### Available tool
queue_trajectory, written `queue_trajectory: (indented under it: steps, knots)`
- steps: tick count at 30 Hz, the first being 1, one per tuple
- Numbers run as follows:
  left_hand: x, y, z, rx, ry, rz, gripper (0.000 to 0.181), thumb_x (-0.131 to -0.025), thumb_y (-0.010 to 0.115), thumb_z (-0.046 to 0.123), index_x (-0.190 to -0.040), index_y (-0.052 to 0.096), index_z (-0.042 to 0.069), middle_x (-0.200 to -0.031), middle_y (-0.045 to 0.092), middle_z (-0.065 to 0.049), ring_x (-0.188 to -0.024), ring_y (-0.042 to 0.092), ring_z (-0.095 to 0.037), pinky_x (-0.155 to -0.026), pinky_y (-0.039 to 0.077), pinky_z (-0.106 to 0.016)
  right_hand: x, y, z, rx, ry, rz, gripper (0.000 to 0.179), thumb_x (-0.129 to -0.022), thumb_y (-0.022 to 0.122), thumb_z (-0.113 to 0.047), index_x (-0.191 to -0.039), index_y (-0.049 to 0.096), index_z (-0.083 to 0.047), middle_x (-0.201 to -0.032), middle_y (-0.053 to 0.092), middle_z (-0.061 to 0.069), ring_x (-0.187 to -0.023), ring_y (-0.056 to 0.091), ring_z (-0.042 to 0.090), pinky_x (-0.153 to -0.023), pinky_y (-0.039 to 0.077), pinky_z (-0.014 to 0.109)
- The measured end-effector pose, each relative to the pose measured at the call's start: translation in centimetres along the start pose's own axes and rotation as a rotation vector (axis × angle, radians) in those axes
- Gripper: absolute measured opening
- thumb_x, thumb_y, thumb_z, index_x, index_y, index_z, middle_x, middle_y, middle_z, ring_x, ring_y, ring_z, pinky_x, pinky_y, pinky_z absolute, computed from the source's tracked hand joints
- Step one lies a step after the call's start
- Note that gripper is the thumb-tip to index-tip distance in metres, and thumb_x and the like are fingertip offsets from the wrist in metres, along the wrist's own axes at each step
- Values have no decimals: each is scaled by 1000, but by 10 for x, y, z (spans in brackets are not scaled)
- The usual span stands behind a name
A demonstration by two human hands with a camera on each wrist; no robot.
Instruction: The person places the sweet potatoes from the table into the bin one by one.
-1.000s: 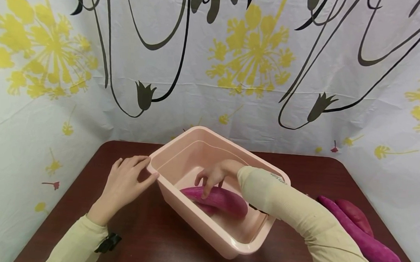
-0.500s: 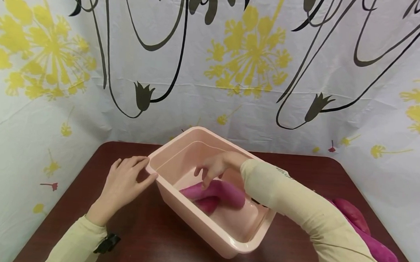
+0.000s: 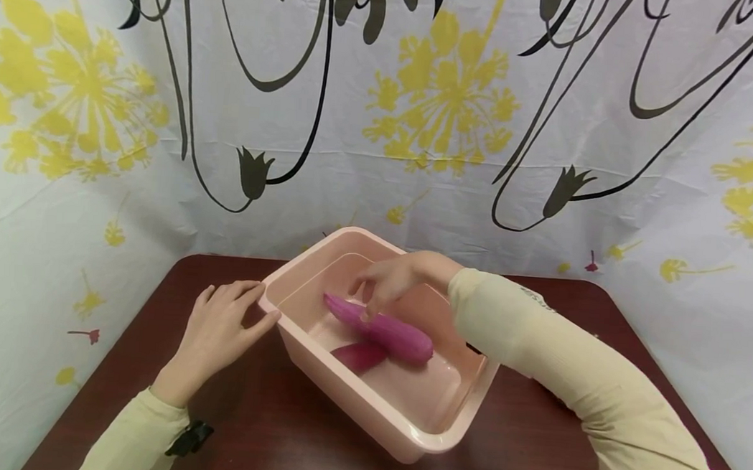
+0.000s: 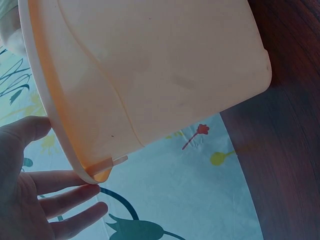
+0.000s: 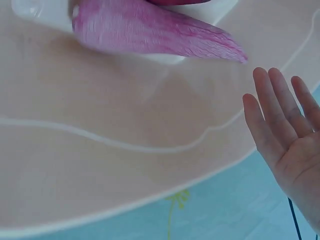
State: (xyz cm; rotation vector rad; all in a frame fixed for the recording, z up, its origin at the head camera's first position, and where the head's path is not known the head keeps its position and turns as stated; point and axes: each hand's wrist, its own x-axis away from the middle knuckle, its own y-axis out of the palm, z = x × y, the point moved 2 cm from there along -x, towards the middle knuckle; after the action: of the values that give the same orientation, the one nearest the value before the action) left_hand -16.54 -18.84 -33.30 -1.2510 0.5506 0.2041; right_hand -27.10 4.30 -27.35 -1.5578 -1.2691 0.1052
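Observation:
A pink plastic tub (image 3: 347, 398) stands at an angle on the table. My left hand (image 3: 221, 333) grips its left corner, thumb and fingertips spanning the rim; the left wrist view shows the tub wall (image 4: 175, 55) beside them. Inside lies a long magenta root-like vegetable (image 3: 396, 337), blunt at one end and tapered at the other. It partly covers a darker red vegetable (image 3: 359, 356). My right hand (image 3: 389, 279) hangs over the tub, overlapping the magenta vegetable in the head view. In the right wrist view its fingers (image 5: 272, 107) are extended, apart from the tapered tip.
The dark red-brown table (image 3: 261, 429) surrounds the tub. A white patterned cloth (image 3: 358, 119) hangs behind and along both sides. My right sleeve (image 3: 557, 354) crosses the tub's right rim and covers part of the table's right side.
In the tub the magenta vegetable has turned, its tapered end swinging towards the back. My right hand has moved slightly back. My right sleeve now hides the vegetables on the right. The left hand stays put.

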Motion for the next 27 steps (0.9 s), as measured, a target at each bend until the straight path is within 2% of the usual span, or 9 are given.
queue_trajectory:
  steps: [5, 14, 22, 27]
  knots:
    - [0, 0, 0, -10, 7, 5, 53, -77, 62, 41, -110, 61, -1, -107, 56, -16, -99, 49, -32, -88, 26, -59, 20, -9, 0, 5, -25, 13, 53, -81, 60, -23, -128, 42, -9, -113, 49, 3, -104, 47, 15, -86, 37, 25]
    - [0, 1, -2, -21, 36, 35, 52, -76, 62, 41, -108, 62, 0, -105, 56, -15, -97, 50, -32, -87, 27, -57, 60, -19, 10, -33, -21, 68, 60, -81, 61, -32, -131, 38, -9, -118, 47, 5, -106, 47, 21, -86, 38, 30]
    - [0, 0, -1, -13, 32, 26, 52, -76, 62, 40, -109, 61, 0, -106, 56, -15, -95, 50, -34, -87, 27, -58, 91, -21, 26, -163, 1, 117, 55, -80, 62, -27, -128, 40, -9, -114, 48, 7, -105, 49, 20, -86, 39, 32]
    - [0, 0, 0, -16, 31, 22, 52, -76, 62, 40, -109, 61, -1, -106, 56, -16, -95, 50, -34, -87, 27, -58, 109, -23, 38, -200, 29, 137, 55, -82, 61, -27, -129, 38, -11, -115, 49, 6, -103, 51, 17, -87, 38, 36]
